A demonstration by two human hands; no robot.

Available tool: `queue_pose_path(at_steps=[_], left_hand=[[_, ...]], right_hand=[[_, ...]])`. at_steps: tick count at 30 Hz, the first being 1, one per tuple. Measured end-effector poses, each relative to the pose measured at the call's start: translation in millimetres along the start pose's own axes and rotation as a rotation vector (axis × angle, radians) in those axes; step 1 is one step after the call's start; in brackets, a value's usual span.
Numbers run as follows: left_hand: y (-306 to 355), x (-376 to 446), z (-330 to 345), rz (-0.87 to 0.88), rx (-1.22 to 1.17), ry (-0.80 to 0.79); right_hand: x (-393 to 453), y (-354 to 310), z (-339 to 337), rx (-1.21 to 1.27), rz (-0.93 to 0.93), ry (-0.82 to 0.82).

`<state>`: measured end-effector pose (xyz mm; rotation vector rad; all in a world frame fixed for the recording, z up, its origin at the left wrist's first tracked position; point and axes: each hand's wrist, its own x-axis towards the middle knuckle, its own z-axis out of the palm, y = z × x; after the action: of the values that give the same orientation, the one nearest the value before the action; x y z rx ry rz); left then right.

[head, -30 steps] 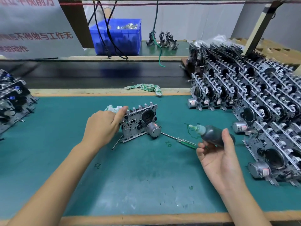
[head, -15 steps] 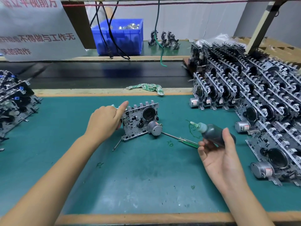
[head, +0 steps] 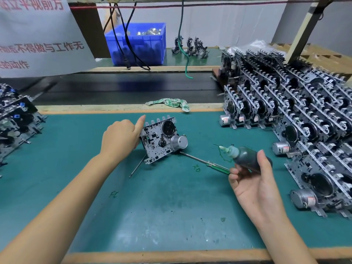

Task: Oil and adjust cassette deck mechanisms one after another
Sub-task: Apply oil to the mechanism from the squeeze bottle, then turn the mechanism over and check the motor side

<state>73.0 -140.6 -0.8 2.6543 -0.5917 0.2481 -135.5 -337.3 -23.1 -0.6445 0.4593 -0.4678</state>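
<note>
A cassette deck mechanism [head: 159,139], a silver metal plate with a round motor on its right side, stands tilted on the green mat [head: 162,197]. My left hand [head: 122,137] grips its left edge, thumb up along the top corner. My right hand [head: 251,180] holds a dark oil bottle [head: 245,155] with a pale green nozzle that points left toward the mechanism, a short gap away. A green-handled screwdriver [head: 205,162] lies on the mat between them.
Several rows of stacked mechanisms [head: 297,119] fill the right side. More mechanisms [head: 13,122] sit at the left edge. A green rag [head: 169,102] lies on the wooden strip, a thin metal rod [head: 137,166] under the mechanism. A blue bin [head: 137,44] and hanging cables stand behind.
The mechanism has been tipped slightly more upright in my left hand. My right hand with the oil bottle has stayed almost in place.
</note>
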Motion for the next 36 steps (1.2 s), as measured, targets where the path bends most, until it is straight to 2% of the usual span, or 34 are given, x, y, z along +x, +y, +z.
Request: queue_pose_path(at_steps=[5,8,10,12,16,19,22,29,31,33,34,36], left_hand=[[7,-8,-3,0.034,-0.015,0.035],[17,-22,-2,0.074,0.022,0.079],[21,-34,0,0.084,0.03,0.121],[23,-47,4,0.129,-0.007,0.208],[20,-60,21,0.132,-0.196,0.349],[19,-62,28,0.099,-0.327,0.363],[14,-63,31,0.135,-0.357,0.39],[12,-64,33,0.169,-0.525,0.409],[15,-64,33,0.213,-0.529,0.399],[16,-64,32,0.204,-0.575,0.409],[17,-64,32,0.187,-0.631,0.403],[18,-64,29,0.141,-0.773,0.355]], right_hand=[[1,0,-2,-0.012,-0.038,0.027],[1,2,-5,-0.052,-0.145,0.002],[0,2,-6,-0.185,-0.281,-0.004],[1,2,-5,-0.418,-0.399,0.018],[17,-6,2,-0.692,-0.442,-0.029],[39,-18,10,-0.806,-0.514,-0.051],[62,-25,14,-1.006,-0.592,0.002],[87,-13,-3,-1.243,-0.466,0.099],[82,-8,-4,-1.265,-0.614,0.154],[70,-8,-1,-1.242,-0.875,0.169],[64,-9,1,-1.218,-0.98,0.123],[52,-6,4,-1.215,-1.057,-0.049]])
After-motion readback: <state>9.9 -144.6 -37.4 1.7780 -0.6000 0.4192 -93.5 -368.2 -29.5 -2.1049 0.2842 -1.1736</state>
